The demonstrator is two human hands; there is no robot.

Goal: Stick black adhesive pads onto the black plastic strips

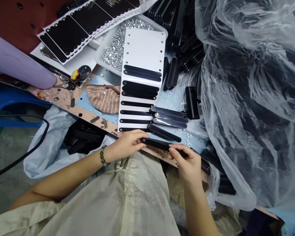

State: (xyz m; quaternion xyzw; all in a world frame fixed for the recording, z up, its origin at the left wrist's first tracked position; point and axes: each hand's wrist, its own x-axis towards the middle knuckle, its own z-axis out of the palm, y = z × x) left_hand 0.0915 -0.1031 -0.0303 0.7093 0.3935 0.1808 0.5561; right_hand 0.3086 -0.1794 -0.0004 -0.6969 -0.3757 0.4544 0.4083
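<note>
Between my hands, just over the table's front edge, is a long black plastic strip [156, 142] with rounded ends and a textured upper side. My left hand [131, 142] pinches its left end. My right hand [185, 159] grips the other end between thumb and fingers. Right behind the strip lies a white backing sheet [144, 49] carrying several black rounded stickers [137, 113]. Several similar black strips [170, 119] with smooth, glossy tops rest across the sheet's lower right corner. Small metal nuts [188, 139] are scattered to the right of them.
A clear bin [108, 65] of small metal nuts stands behind the sheet. Left are a striped brown pouch [100, 98], keys [70, 90] and a purple cylinder [19, 62]. Crumpled clear plastic [248, 98] covers the right side. More black parts [173, 72] are piled at the back.
</note>
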